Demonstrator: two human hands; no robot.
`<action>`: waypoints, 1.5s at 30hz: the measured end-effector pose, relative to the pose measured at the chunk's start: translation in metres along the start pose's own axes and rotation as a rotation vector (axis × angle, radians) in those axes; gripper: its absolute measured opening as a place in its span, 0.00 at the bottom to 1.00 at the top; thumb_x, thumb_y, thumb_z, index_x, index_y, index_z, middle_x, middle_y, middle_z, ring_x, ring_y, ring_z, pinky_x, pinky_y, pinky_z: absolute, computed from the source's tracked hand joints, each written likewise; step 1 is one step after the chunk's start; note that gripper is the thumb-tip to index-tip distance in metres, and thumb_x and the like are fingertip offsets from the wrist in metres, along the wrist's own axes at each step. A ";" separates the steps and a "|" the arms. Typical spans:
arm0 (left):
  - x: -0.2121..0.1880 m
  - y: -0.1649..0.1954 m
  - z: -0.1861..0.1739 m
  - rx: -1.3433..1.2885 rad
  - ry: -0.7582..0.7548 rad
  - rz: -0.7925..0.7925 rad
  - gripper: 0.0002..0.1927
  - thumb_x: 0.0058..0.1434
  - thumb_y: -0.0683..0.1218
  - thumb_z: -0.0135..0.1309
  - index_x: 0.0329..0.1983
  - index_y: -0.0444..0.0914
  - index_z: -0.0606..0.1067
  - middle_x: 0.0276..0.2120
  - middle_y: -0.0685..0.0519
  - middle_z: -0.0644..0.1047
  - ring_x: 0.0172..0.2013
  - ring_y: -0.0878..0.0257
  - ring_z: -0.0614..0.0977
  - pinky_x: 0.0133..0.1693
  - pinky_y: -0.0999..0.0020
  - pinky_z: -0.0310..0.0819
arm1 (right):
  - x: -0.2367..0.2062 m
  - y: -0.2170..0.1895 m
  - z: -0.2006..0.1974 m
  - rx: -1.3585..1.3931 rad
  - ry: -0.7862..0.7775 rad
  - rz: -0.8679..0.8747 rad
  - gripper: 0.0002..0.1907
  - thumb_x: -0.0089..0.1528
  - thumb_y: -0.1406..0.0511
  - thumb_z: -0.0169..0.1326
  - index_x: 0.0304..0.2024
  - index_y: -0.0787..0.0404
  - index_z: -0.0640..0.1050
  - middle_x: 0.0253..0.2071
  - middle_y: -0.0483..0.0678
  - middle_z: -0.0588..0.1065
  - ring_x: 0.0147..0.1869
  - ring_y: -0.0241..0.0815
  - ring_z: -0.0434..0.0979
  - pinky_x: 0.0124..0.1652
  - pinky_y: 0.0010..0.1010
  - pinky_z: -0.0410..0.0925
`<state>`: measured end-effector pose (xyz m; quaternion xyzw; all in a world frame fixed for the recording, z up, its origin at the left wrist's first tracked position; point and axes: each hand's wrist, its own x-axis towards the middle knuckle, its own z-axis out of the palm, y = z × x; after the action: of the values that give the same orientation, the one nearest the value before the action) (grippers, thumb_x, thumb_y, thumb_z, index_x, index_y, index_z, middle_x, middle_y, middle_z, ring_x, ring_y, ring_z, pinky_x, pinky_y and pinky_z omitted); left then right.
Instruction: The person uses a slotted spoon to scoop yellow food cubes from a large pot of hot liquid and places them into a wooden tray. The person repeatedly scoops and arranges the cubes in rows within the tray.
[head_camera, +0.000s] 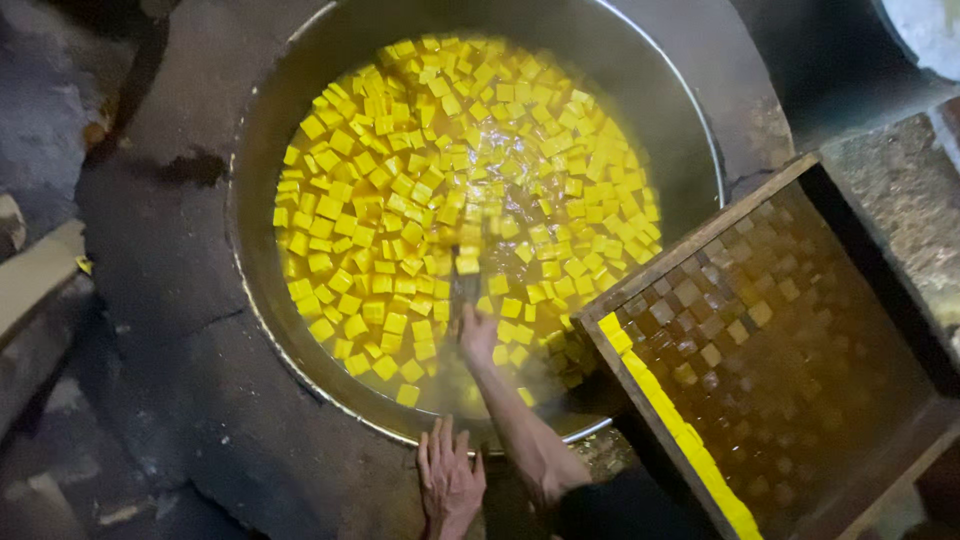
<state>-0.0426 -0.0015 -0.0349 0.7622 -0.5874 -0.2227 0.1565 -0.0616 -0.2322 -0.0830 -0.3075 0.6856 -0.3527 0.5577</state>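
A large round metal wok (262, 150) set into a dark stone stove holds yellow liquid with many floating yellow tofu cubes (420, 190). My right hand (478, 335) reaches over the near rim and grips the handle of a utensil (465, 285) that dips into the cubes. My left hand (450, 482) rests flat, fingers spread, on the stove edge just outside the rim.
A square wooden tray (700, 232) with a wet grid-marked bottom leans on the wok's right rim; a row of yellow cubes (670, 415) lies along its near edge. Cracked dark stove surface (190, 300) surrounds the wok. Stone blocks sit at left.
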 end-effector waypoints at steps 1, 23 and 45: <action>-0.001 0.000 0.001 0.023 0.009 0.019 0.23 0.56 0.53 0.54 0.50 0.34 0.78 0.62 0.40 0.69 0.66 0.45 0.65 0.67 0.46 0.50 | 0.008 -0.009 0.005 0.059 0.012 0.030 0.20 0.66 0.51 0.53 0.31 0.60 0.77 0.21 0.42 0.72 0.21 0.33 0.68 0.22 0.30 0.62; -0.051 0.032 0.006 0.188 0.134 0.114 0.27 0.65 0.61 0.52 0.53 0.35 0.79 0.55 0.41 0.76 0.61 0.48 0.72 0.67 0.47 0.54 | -0.175 -0.037 -0.482 -0.477 0.181 -0.175 0.17 0.66 0.55 0.55 0.44 0.63 0.82 0.26 0.48 0.79 0.26 0.35 0.78 0.28 0.29 0.70; 0.050 0.280 0.082 -0.215 0.045 0.741 0.24 0.59 0.51 0.59 0.57 0.37 0.76 0.56 0.41 0.75 0.59 0.43 0.74 0.63 0.46 0.63 | -0.213 0.033 -0.565 -0.893 0.589 -0.217 0.19 0.65 0.50 0.58 0.49 0.55 0.82 0.38 0.55 0.82 0.41 0.54 0.83 0.40 0.44 0.73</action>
<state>-0.3059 -0.1204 0.0278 0.4820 -0.7928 -0.1947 0.3182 -0.5767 0.0396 0.0795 -0.4717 0.8602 -0.1541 0.1176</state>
